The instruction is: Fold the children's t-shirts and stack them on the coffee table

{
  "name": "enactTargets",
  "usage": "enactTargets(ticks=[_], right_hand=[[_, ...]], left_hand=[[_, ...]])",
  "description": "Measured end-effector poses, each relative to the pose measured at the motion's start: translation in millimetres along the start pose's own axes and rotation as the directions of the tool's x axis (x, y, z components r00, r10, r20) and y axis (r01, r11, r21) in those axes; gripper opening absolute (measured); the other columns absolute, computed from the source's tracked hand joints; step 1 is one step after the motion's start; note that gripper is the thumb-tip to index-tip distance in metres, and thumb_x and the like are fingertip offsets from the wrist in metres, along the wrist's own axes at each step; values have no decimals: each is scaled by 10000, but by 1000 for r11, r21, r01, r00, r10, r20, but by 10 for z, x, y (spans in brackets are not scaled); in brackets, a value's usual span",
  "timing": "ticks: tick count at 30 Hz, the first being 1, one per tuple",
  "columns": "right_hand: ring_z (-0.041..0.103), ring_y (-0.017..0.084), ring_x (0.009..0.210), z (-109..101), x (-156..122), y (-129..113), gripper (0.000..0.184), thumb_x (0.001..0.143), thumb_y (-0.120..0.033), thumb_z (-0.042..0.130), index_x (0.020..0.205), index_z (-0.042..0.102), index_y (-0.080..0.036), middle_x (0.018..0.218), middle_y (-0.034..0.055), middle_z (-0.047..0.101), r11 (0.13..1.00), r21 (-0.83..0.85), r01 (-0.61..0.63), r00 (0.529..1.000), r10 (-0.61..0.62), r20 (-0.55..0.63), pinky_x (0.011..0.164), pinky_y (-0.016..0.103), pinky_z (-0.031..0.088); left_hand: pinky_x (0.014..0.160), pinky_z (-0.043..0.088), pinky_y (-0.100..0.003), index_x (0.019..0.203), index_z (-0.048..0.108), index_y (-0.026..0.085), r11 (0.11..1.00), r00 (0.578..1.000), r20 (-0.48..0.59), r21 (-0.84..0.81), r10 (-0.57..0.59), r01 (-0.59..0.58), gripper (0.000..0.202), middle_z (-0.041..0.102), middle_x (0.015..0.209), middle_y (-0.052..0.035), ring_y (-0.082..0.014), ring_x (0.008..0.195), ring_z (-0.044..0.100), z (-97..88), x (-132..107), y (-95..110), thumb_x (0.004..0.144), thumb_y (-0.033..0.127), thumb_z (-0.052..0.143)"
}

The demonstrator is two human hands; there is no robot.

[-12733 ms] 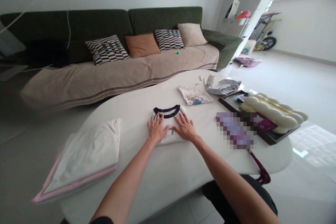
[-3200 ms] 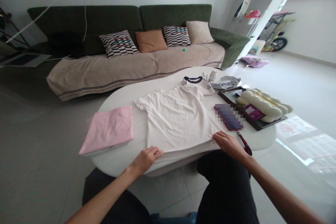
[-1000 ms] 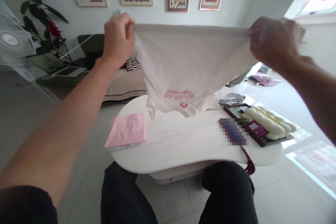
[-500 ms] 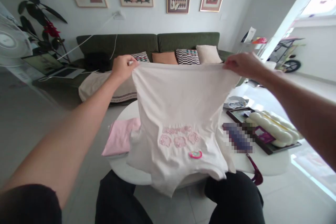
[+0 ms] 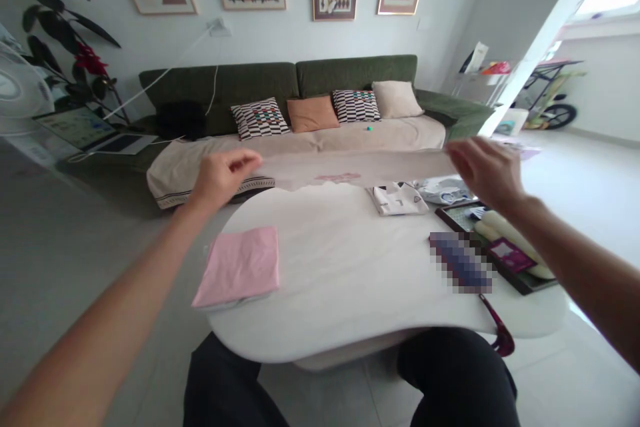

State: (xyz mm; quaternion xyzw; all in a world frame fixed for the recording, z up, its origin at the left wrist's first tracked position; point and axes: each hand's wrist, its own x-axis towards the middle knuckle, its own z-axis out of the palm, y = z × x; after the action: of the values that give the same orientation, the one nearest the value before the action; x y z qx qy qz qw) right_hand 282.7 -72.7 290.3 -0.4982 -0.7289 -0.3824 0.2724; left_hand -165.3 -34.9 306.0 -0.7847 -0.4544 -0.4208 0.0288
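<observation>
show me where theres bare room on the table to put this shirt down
The widest bare patch of the table runs between the pink cloth and the pixelated item, just below the held shirt. It is crowded at the far right, around the folded shirt, bag and tray.

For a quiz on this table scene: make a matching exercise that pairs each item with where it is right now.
Items
1. Pale T-shirt with pink print
2. Pink folded cloth
3. Folded white shirt
4. Black-and-white patterned cushion

Places
A. Far end of the white table, beside crumpled packaging
B. Against the backrest of the green sofa
C. Stretched out between the left hand and right hand
D. Near edge of the table, on the person's left

Pairs: 1-C, 2-D, 3-A, 4-B
</observation>
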Motion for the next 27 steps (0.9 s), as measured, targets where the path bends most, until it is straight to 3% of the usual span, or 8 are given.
enactTargets(ticks=[5,9,11,14,17,19,24,27], right_hand=[[529,147,757,186,-1425,-416,178,859,-212,485,910,642,-145,827,82,613,973,196,123,982,-148,116,666,248,412],[560,146,751,131,-2148,-924,218,879,-195,419,895,637,-194,830,62,601,923,338,-185,955,88,282,692,287,460],[571,139,759,23,-2325,-1152,265,900,-207,376,877,639,-221,845,69,605,866,347,-359,895,215,390,693,292,467],[569,139,879,-119,-2431,-1345,213,907,-272,402,979,600,-239,1025,67,589,824,331,-460,841,284,461,756,306,470],[550,160,957,-118,-2429,-1406,233,877,-323,475,1081,542,-233,1162,58,528,810,322,-490,820,302,487,807,347,465],[546,165,966,-12,-2382,-1476,223,872,-317,485,1074,546,-245,1159,57,529,799,325,-506,806,305,507,801,346,466],[589,148,935,477,-2072,-2163,217,894,-266,419,987,614,-264,1089,39,602,769,412,-489,793,195,577,798,286,494],[492,221,1142,764,-1917,-2808,351,852,-300,474,1190,536,-230,1278,68,507,736,553,-392,801,-23,598,906,354,447]], left_hand=[[733,427,-201,840,637,205,990,912,407,-143,52,8,234,641,870,-14,-121,815,583,581,-1431,-23,861,335,444],[705,426,-197,832,626,223,983,782,623,-156,21,97,244,620,843,-9,-115,784,580,1004,-2252,62,879,309,402],[709,425,-215,811,630,237,983,712,702,-143,16,119,249,622,842,-19,-135,801,578,1148,-2528,125,874,324,406],[711,421,-250,772,641,260,981,612,791,-115,-3,154,255,631,820,-31,-162,804,578,1266,-2772,187,856,368,426],[695,421,-270,791,655,278,973,514,858,-112,-9,204,194,647,815,-18,-174,765,585,1302,-2746,141,789,418,520],[698,421,-266,829,660,276,965,512,859,-110,-28,237,211,659,818,-8,-171,751,587,1337,-2533,16,771,434,534],[759,426,-241,915,643,222,947,736,618,43,-275,318,258,663,925,-30,-165,818,593,1707,-1550,-663,829,339,430],[885,384,-245,1010,609,183,893,761,471,188,-447,409,262,615,1078,-73,-180,994,558,2047,-1064,-1179,801,244,461]])
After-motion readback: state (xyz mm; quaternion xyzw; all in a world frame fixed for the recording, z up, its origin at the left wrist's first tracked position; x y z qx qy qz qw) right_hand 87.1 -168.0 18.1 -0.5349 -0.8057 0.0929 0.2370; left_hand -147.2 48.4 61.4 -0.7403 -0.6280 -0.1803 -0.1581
